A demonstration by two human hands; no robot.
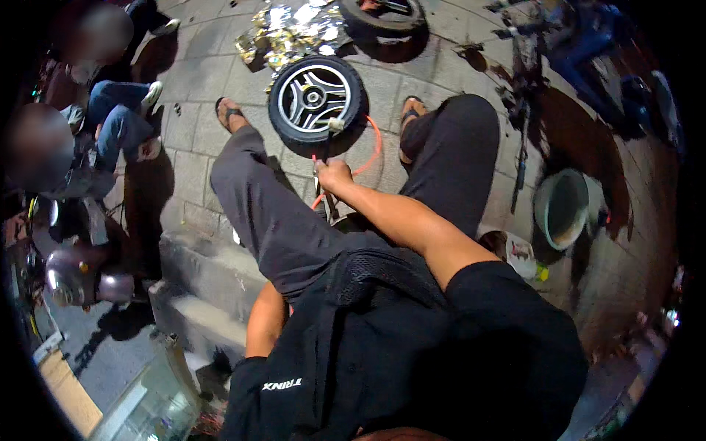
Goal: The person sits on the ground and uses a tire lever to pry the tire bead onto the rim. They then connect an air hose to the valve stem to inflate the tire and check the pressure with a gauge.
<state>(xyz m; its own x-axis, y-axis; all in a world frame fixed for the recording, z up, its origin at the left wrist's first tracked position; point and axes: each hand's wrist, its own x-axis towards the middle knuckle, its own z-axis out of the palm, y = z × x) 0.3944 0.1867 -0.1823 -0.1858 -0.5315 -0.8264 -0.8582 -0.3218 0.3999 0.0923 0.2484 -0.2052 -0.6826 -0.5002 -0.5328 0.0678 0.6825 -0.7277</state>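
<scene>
Between my feet a small wheel [314, 99] lies flat, with a black tyre and pale spokes. A pale, blocky fitting [335, 125] rests over its near rim. My right hand [334, 177] is closed just short of the tyre, around a dark, slim tool whose exact kind I cannot make out. An orange hose [379, 145] curves from beside the wheel, goes behind my right hand and shows again below it. My left forearm [266, 323] goes down beside my left thigh; the hand is hidden.
Crumpled shiny foil [294, 33] and a second wheel [386, 18] lie beyond. To the right stand a grey bucket [562, 208] and dark bike parts [523, 110]. People sit at the far left. Stone steps [209, 272] and a clear plastic bin [151, 400] are near left.
</scene>
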